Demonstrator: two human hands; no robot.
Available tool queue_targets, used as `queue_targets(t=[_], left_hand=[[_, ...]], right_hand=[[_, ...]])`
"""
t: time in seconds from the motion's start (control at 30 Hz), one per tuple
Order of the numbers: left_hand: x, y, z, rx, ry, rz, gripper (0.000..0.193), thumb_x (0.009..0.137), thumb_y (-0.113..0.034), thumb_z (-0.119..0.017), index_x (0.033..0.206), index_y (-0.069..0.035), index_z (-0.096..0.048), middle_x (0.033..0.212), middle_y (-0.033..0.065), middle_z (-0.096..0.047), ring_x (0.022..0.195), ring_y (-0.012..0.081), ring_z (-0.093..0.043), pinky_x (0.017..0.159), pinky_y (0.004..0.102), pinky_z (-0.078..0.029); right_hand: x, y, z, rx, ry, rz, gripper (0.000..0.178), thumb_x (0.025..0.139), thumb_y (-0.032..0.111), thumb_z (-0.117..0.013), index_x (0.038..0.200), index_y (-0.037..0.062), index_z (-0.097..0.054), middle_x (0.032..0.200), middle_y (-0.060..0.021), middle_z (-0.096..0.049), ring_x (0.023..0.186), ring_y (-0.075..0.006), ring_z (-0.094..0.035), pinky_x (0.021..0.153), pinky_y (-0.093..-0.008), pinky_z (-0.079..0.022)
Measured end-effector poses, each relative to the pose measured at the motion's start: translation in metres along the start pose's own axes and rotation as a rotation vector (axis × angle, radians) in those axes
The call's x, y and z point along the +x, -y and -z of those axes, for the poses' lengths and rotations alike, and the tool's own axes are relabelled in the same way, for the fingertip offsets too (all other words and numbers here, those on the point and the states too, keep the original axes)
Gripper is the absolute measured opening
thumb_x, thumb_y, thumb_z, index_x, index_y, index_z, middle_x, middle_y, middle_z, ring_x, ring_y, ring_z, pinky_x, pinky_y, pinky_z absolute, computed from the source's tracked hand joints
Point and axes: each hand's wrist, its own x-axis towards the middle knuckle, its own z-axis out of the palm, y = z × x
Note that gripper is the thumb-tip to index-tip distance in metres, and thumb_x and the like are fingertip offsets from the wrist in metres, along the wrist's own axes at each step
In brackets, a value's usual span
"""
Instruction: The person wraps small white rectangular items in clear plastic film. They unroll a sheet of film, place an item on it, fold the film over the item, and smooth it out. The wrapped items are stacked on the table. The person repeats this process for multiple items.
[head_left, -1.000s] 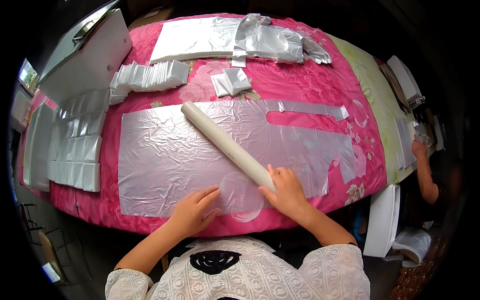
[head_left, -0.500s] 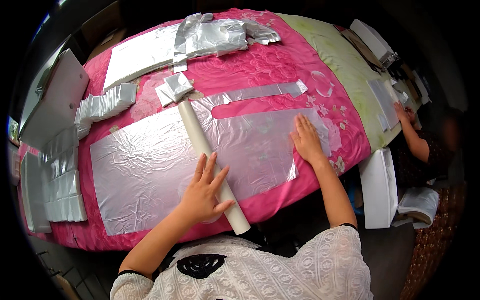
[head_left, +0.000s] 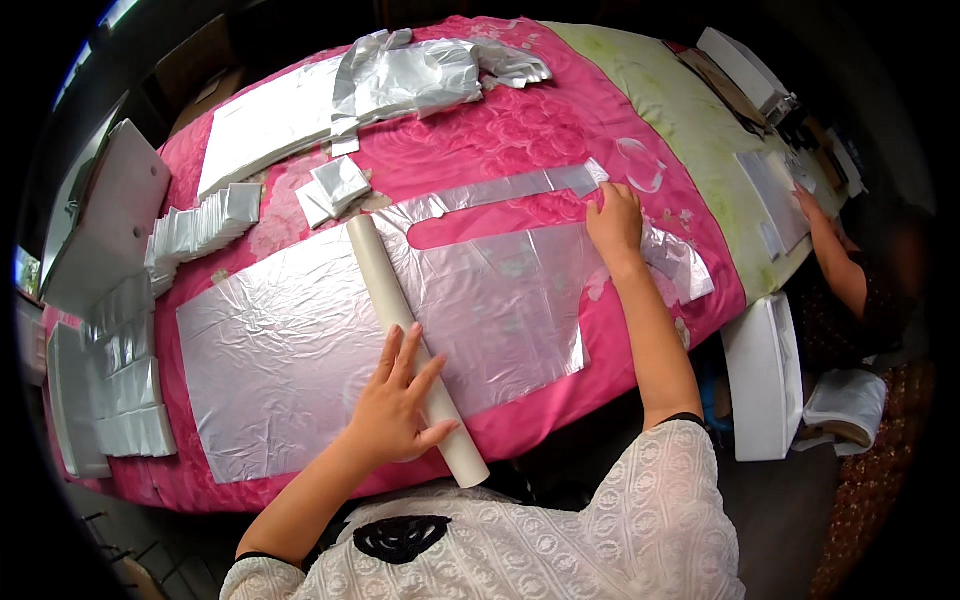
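Observation:
A thin, shiny silver plastic sheet [head_left: 270, 345] with a long cut-out strap lies spread on the pink cloth. Across its middle rests a pale, smooth tube [head_left: 375, 270], its near end reaching the table edge. My left hand [head_left: 395, 400] lies over the tube with fingers spread, not wrapped round it. At the strap's far right end, my right hand [head_left: 617, 220] has its fingers curled in on the edge of the plastic. A loose, crumpled flap [head_left: 680, 265] of plastic lies beside my right wrist.
Folded silver packets [head_left: 335, 188] sit beyond the tube; a row of them [head_left: 205, 225] stands at left by a white box [head_left: 120, 200]. A pile of silver sheets [head_left: 280, 120] lies at the back. At right, another person's hand [head_left: 808, 205] works near a white carton [head_left: 760, 380].
My right hand has moved away from me to the strap's end, its flat fingers now curled. The sheet's right end has been lifted and shifted. My left hand stays on the tube.

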Motion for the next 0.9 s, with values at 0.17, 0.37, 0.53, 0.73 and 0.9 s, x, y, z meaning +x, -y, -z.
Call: queue_targets(t=[0.17, 0.37, 0.53, 0.73, 0.9], left_hand=[[0.002, -0.003, -0.003, -0.014, -0.023, 0.012, 0.07, 0.072, -0.047, -0.063, 0.126, -0.004, -0.05, 0.146, 0.0253, -0.02, 0.136, 0.0457, -0.011, 0.108, 0.0491, -0.023], [0.003, -0.004, -0.002, -0.046, -0.005, 0.008, 0.072, 0.071, -0.046, -0.063, 0.128, -0.004, -0.047, 0.146, 0.0266, -0.018, 0.137, 0.0462, -0.01, 0.108, 0.0499, -0.021], [0.003, -0.002, -0.001, -0.054, -0.013, -0.013, 0.072, 0.071, -0.046, -0.063, 0.128, -0.004, -0.048, 0.146, 0.0267, -0.019, 0.136, 0.0463, -0.011, 0.109, 0.0495, -0.021], [0.002, -0.002, -0.002, -0.061, -0.001, -0.024, 0.071, 0.072, -0.045, -0.063, 0.128, -0.004, -0.048, 0.146, 0.0263, -0.019, 0.136, 0.0464, -0.011, 0.109, 0.0495, -0.021], [0.002, -0.002, -0.001, -0.052, 0.001, -0.03, 0.07, 0.072, -0.045, -0.063, 0.128, -0.005, -0.048, 0.145, 0.026, -0.021, 0.136, 0.0464, -0.012, 0.108, 0.0497, -0.021]], right_hand=[[-0.099, 0.079, 0.006, 0.313, 0.404, 0.374, 0.051, 0.083, 0.024, -0.059, 0.125, -0.0016, -0.048, 0.133, -0.0207, -0.044, 0.125, -0.0347, -0.039, 0.105, -0.0402, -0.031], [-0.086, 0.004, 0.007, 0.082, 0.342, 0.246, 0.053, 0.09, 0.027, -0.046, 0.133, -0.0032, -0.039, 0.141, -0.0206, -0.035, 0.132, -0.0328, -0.031, 0.11, -0.0404, -0.022], [-0.066, -0.095, 0.023, -0.023, 0.117, 0.035, 0.037, 0.088, 0.018, -0.049, 0.118, -0.0014, -0.056, 0.126, -0.019, -0.052, 0.122, -0.0308, -0.045, 0.104, -0.0376, -0.033], [-0.063, -0.071, 0.039, -0.118, 0.048, 0.002, 0.016, 0.078, 0.012, -0.06, 0.09, 0.003, -0.066, 0.103, -0.0104, -0.065, 0.099, -0.0287, -0.059, 0.09, -0.0401, -0.043], [-0.058, -0.056, 0.056, -0.121, -0.009, -0.02, 0.018, 0.079, 0.014, -0.061, 0.093, 0.0032, -0.066, 0.102, -0.0096, -0.066, 0.097, -0.028, -0.059, 0.088, -0.0391, -0.044]])
